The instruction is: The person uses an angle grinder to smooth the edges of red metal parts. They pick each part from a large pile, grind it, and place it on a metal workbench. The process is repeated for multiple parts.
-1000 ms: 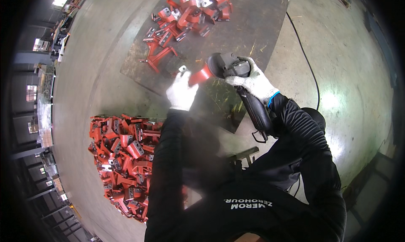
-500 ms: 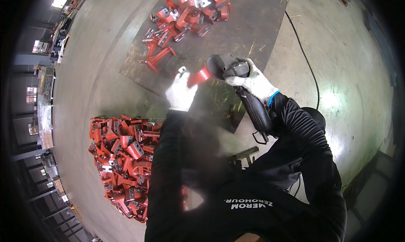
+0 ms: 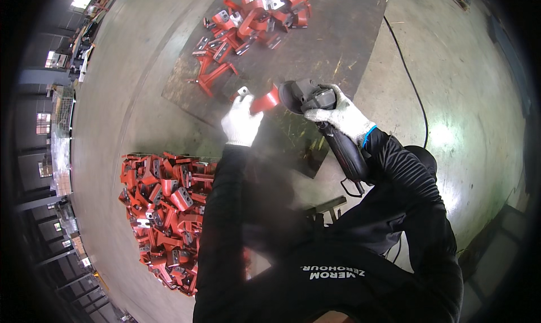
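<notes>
Red bracket, a bent metal piece painted red with a bare grey tab at its far end, lies on the dark steel plate near the plate's near edge. Left hand, in a white work glove, is closed over the near part of the bracket, fingers curled and pressing it down against the plate. Right hand, also gloved in white, is wrapped tightly around the body of the angle grinder; the grinder's round guarded head sits just beside the bracket's right end, and contact between disc and bracket cannot be told. The grinder's dark handle runs back from the plate toward the person's right forearm, and a black power cable crosses the concrete floor to the right of the plate. At the far end of the plate lies a loose heap of red brackets. To the left of the plate, on the floor beside the person's left sleeve, stands a larger pile of red brackets. Both sleeves are black.
</notes>
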A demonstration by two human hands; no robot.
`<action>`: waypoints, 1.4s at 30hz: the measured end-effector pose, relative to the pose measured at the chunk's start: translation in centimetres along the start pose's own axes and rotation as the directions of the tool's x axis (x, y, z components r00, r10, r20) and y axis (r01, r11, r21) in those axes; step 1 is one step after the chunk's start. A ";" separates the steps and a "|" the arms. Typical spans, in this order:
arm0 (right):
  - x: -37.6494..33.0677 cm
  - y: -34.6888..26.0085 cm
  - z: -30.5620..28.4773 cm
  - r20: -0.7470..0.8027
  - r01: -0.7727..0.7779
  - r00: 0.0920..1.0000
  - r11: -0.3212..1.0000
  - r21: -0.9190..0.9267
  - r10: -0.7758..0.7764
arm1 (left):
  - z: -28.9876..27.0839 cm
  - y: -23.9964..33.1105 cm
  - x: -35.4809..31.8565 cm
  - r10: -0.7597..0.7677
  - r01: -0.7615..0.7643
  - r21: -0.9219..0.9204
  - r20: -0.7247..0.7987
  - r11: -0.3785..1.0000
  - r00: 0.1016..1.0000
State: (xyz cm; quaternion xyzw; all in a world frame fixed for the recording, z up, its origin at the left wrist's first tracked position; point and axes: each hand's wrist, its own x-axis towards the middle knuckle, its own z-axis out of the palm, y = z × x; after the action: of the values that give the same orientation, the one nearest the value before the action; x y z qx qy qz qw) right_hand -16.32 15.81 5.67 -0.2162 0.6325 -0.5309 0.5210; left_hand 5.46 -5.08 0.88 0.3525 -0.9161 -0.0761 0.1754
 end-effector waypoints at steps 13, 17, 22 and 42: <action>-0.2 0.3 0.2 0.007 0.029 1.000 0.999 -0.019 -0.029 | -0.2 -1.5 0.2 0.036 -0.036 0.001 -0.053 0.999 0.998; 0.4 -0.4 -0.1 -0.060 -0.103 0.992 0.981 0.164 0.114 | -0.8 -0.5 0.2 0.018 -0.015 -0.098 0.026 0.995 1.000; 0.9 -0.1 -0.6 -0.057 -0.073 0.994 0.960 0.270 0.092 | -1.0 -0.4 -0.3 0.024 -0.021 -0.108 0.024 0.994 0.999; 1.5 -0.2 -0.5 -0.176 0.096 0.982 0.989 0.115 -0.075 | 1.8 -0.9 -0.3 -0.376 0.404 -0.614 0.182 0.678 0.908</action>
State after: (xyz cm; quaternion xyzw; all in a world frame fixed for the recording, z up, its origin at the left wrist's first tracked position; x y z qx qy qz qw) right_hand -17.40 14.73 5.16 -0.1642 0.6310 -0.6073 0.4538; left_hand 5.54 -5.49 -1.11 0.4568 -0.7415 -0.4256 0.2455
